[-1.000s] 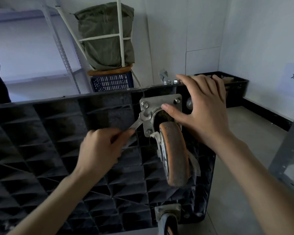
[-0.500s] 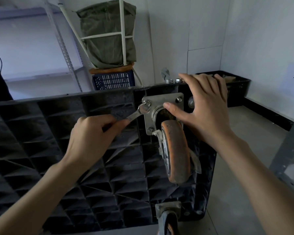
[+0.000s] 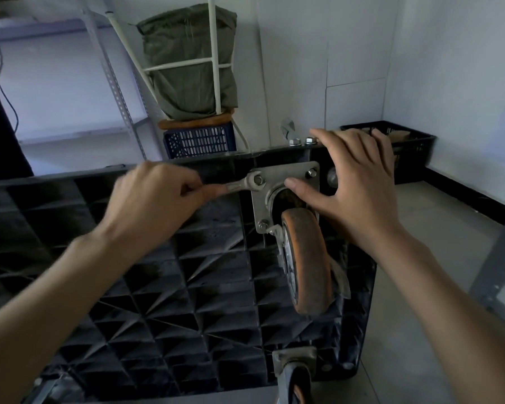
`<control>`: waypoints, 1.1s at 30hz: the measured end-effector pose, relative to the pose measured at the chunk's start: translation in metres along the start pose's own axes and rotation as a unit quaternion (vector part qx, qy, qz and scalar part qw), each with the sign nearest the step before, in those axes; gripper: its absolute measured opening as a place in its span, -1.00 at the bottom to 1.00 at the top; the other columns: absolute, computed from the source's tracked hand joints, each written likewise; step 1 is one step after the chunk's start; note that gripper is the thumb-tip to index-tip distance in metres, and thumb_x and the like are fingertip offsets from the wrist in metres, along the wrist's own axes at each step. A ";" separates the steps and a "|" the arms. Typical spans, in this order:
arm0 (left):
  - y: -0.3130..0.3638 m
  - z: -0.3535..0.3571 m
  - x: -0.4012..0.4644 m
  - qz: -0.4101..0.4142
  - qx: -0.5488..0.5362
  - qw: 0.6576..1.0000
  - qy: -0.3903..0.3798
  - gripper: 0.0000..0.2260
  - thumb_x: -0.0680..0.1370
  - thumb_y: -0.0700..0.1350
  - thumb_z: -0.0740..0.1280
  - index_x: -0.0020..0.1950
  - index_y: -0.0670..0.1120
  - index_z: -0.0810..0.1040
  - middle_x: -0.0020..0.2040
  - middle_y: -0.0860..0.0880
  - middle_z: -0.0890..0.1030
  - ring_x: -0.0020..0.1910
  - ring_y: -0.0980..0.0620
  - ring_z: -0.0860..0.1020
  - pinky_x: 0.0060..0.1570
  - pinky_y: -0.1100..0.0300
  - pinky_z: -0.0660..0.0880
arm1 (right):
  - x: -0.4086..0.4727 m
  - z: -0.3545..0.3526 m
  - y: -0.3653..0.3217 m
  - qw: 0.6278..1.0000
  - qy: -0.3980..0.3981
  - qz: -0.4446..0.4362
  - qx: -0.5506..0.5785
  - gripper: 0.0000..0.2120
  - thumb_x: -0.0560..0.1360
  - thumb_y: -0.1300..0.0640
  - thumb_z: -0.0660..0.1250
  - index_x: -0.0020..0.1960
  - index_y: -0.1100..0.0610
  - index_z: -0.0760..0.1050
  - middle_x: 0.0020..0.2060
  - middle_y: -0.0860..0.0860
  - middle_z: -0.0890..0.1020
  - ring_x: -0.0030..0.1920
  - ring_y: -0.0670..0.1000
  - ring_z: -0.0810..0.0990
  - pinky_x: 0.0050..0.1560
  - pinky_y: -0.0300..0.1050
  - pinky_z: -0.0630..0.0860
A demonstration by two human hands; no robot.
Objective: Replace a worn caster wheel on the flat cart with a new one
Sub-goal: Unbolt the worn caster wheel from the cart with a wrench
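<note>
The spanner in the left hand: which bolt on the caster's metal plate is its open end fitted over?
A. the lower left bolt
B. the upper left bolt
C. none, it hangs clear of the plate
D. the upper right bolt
B: the spanner has its open end round the upper left bolt of the mounting plate, while the left hand pinches its handle.

left hand (image 3: 155,199) turning wrench (image 3: 247,183), worn caster (image 3: 305,258)
</note>
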State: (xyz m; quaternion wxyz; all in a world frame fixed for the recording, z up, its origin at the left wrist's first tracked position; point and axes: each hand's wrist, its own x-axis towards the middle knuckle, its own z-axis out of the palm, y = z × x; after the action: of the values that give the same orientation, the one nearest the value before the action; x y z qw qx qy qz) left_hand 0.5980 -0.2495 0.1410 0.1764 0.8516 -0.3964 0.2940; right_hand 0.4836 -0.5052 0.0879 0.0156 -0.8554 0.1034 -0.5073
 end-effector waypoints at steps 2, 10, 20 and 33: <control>0.002 0.020 -0.018 -0.032 -0.041 0.999 0.012 -0.54 0.50 0.34 0.24 -0.34 0.00 0.56 -0.56 0.09 0.41 -0.53 0.13 0.41 -0.48 0.23 0.25 | 0.000 0.000 0.000 1.000 0.001 0.002 0.001 -0.24 0.50 -0.45 0.18 0.48 0.07 0.41 0.26 0.02 0.53 0.37 0.12 0.43 0.53 0.24 0.15; 0.032 0.075 -0.049 -0.157 -0.253 0.955 0.017 -0.51 0.61 0.22 0.26 -0.42 -0.04 0.54 -0.53 0.03 0.58 -0.53 0.13 0.56 -0.32 0.03 0.58 | 0.001 0.000 0.001 1.000 0.000 -0.001 -0.002 -0.25 0.50 -0.44 0.21 0.47 0.07 0.41 0.26 0.01 0.54 0.37 0.11 0.45 0.54 0.22 0.13; 0.051 0.077 -0.062 -0.204 -0.379 0.902 0.034 -0.55 0.62 0.16 0.30 -0.34 -0.12 0.56 -0.51 -0.05 0.58 -0.56 0.04 0.54 -0.48 0.21 0.45 | 0.000 -0.003 0.001 1.000 -0.006 0.000 0.002 -0.26 0.50 -0.43 0.21 0.48 0.04 0.40 0.27 -0.01 0.52 0.38 0.09 0.43 0.57 0.15 0.09; 0.050 0.057 -0.085 -0.228 -0.403 0.886 0.023 -0.48 0.60 0.15 0.32 -0.34 -0.25 0.52 -0.57 -0.16 0.48 -0.64 -0.02 0.42 -0.52 0.16 0.40 | 0.000 -0.002 0.000 1.000 -0.004 0.001 0.004 -0.27 0.50 -0.42 0.22 0.46 0.07 0.42 0.26 0.00 0.54 0.37 0.12 0.44 0.54 0.20 0.14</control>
State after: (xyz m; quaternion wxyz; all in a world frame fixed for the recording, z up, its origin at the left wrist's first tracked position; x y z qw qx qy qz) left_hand 0.5359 -0.2628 0.0465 0.5758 0.7669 -0.2718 0.0805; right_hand 0.4818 -0.5049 0.0888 0.0196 -0.8573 0.1021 -0.5042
